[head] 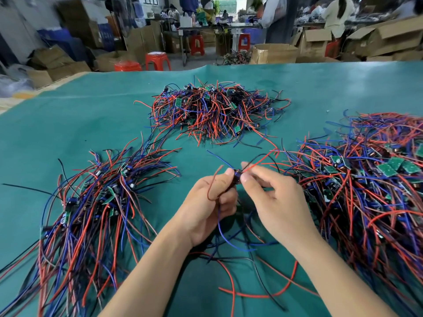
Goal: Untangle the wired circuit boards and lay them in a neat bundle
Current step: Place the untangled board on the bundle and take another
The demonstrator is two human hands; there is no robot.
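Green matting covers the bench (68, 115), with boxes and red stools behind. Three wire piles lie on it. Left hand (209, 202) and right hand (272, 202) both pinch one small board (236, 177) above it.

Head view looks forward and down, close over the table (91, 106)

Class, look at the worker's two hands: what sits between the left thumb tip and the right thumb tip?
In the head view, a small wired circuit board is pinched between the left hand and right hand.
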